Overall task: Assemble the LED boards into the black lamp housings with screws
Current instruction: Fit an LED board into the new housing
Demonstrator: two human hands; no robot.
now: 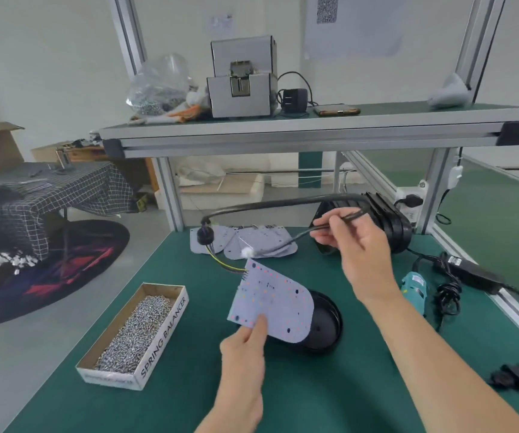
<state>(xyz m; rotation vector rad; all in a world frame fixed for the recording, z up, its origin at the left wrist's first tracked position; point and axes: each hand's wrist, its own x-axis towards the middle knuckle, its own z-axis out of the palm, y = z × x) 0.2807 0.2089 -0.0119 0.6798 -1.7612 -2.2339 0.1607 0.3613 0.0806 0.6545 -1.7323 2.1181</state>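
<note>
While the LED board (272,303) sits tilted just above the near middle of the table (189,401), the left hand (245,348) grips its near-left corner, thumb pressed on the top face and the other fingers hidden beneath. The board is a thin, pale grey sheet, straight on its left side and rounded on its right, dotted with small LEDs and dark holes. Directly under its right part lies a round black lamp housing (327,323), smooth and glossy, with a raised rim.

Farther back and to the right, the right hand (355,245) is raised above the table and pinches a black cable (283,204) between thumb and curled fingers. The cable arcs left from that hand to a black round fitting (203,235), from which thin yellow and dark wires (220,262) run to the board's far edge.

Behind the board, a loose pile of more LED boards (252,242) lies flat on the green mat. A stack of black ribbed housings (386,220) stands at the far right, behind the right hand. To the near left, a long cardboard box (139,332) printed "SPRING BALANCER" holds a heap of small silvery screws. A teal electric screwdriver (414,289) lies right of the right forearm, near a black power adapter (470,273) and its coiled cords.
</note>
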